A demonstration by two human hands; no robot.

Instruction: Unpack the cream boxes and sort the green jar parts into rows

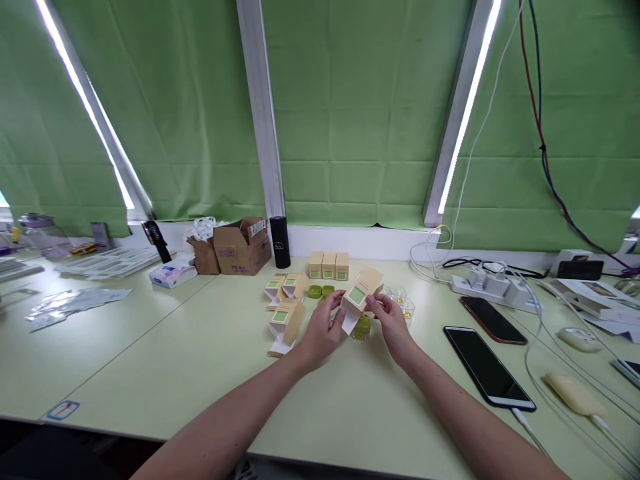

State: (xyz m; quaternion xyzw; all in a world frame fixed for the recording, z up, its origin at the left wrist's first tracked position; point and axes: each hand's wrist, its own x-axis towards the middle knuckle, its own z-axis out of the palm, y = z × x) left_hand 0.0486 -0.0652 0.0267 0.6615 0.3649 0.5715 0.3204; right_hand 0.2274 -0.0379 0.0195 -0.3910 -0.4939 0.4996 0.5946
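Holding a small tan carton with a green label above the middle of the worktop, toward its far edge. My left hand pinches its lower end, my right hand pinches its right side. A green-lidded jar stands just beneath it. Three open cartons lie just left; three closed ones stand behind. Two phones lie well right.
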